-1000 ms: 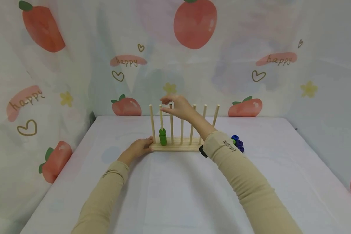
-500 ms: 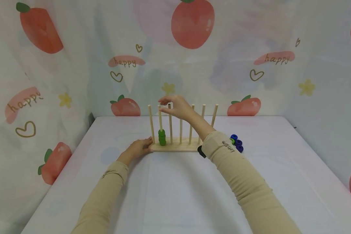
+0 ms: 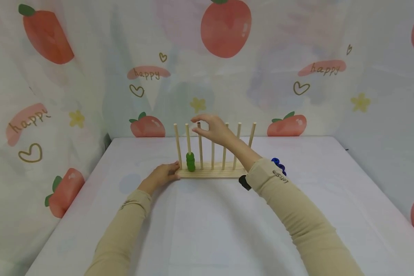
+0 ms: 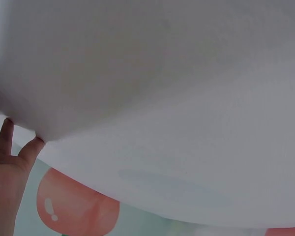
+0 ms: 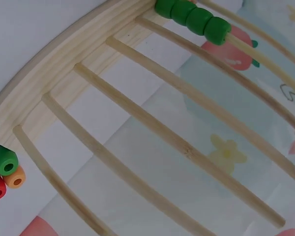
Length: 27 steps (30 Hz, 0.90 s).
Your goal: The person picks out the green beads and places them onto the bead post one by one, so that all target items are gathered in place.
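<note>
The right sleeve [image 3: 296,207] partly hides blue beads [image 3: 281,167] on the worktop [image 3: 200,226]. The right hand [image 3: 214,129], fingers released, hovers above the rack [image 3: 210,175] and its green beads [image 3: 191,162]; the left hand [image 3: 160,175] grips one end.

The threaded beads [image 3: 191,162] are green — the backdrop [image 3: 248,84] red-fruit-patterned.

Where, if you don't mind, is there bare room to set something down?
The table is bare in front of the peg rack, between left sleeve and right sleeve, and left of the left sleeve. Loose beads crowd the rack's right end, the left hand its left.
</note>
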Each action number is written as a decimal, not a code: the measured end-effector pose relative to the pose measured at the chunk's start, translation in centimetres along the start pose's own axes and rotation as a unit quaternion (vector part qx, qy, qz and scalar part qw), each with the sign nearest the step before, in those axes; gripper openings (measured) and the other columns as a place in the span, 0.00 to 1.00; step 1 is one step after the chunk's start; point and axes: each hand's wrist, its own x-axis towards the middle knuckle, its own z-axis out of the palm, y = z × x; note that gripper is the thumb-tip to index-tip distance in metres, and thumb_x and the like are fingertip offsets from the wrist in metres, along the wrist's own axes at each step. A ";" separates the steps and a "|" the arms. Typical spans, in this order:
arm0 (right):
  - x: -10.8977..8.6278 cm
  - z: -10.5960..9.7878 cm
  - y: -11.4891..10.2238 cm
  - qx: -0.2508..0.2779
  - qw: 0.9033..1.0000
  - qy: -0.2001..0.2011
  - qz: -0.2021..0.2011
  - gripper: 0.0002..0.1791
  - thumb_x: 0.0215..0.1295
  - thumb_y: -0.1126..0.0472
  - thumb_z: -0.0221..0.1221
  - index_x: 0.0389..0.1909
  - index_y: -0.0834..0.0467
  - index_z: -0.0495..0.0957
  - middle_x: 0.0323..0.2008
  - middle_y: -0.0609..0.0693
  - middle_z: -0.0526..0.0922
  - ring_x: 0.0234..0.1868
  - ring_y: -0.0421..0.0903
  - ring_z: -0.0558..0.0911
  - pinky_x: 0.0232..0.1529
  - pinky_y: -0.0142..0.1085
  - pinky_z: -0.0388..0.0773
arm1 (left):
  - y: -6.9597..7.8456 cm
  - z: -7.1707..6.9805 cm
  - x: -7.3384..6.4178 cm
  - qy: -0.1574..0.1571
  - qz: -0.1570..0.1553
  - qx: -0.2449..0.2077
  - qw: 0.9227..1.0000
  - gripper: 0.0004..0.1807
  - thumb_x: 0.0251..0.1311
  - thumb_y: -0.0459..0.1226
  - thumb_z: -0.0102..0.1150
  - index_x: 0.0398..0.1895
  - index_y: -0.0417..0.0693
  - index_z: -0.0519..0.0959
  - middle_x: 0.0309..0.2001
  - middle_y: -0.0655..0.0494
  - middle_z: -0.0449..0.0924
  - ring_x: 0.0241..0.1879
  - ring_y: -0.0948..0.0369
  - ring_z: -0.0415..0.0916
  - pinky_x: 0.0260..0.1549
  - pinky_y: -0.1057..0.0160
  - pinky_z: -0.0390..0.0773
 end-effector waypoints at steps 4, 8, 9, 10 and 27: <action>-0.9 -0.5 0.0 -0.015 1.000 0.010 -0.009 0.19 0.64 0.63 0.58 0.55 0.66 0.75 0.56 0.60 0.78 0.61 0.55 0.74 0.64 0.46 0.69 | 0.0 -0.1 -0.1 -0.001 -0.002 -0.003 1.000 0.29 0.61 0.41 0.58 0.61 0.32 0.69 0.67 0.43 0.63 0.64 0.41 0.63 0.64 0.46 0.64; -1.8 -1.0 -0.2 -0.012 0.999 0.020 -0.030 0.19 0.63 0.65 0.59 0.55 0.67 0.74 0.56 0.61 0.78 0.61 0.56 0.73 0.64 0.47 0.69 | 0.0 -0.1 -0.1 -0.003 -0.009 -0.004 1.000 0.29 0.61 0.41 0.58 0.61 0.32 0.69 0.68 0.44 0.62 0.64 0.41 0.63 0.64 0.46 0.64; -2.1 -1.1 -0.2 -0.013 0.999 0.023 -0.033 0.19 0.63 0.65 0.59 0.55 0.67 0.74 0.56 0.62 0.78 0.61 0.56 0.73 0.64 0.47 0.69 | 0.0 -0.1 -0.1 -0.003 -0.007 -0.002 1.000 0.29 0.61 0.41 0.58 0.61 0.32 0.69 0.68 0.44 0.63 0.64 0.41 0.64 0.64 0.46 0.64; -2.3 -1.2 -0.2 -0.012 0.999 0.027 -0.036 0.19 0.63 0.65 0.59 0.55 0.67 0.74 0.55 0.62 0.78 0.61 0.57 0.74 0.64 0.48 0.69 | 0.0 -0.1 -0.1 -0.003 -0.005 -0.004 1.000 0.29 0.61 0.41 0.58 0.61 0.32 0.70 0.68 0.43 0.63 0.64 0.41 0.64 0.64 0.46 0.65; -7.3 -3.3 1.9 -0.040 0.996 0.069 -0.041 0.18 0.58 0.68 0.63 0.50 0.66 0.77 0.50 0.61 0.81 0.55 0.57 0.78 0.57 0.51 0.75 | -0.2 0.0 0.1 -0.005 -0.005 0.003 1.000 0.30 0.61 0.42 0.58 0.62 0.33 0.68 0.67 0.40 0.64 0.62 0.40 0.66 0.62 0.44 0.67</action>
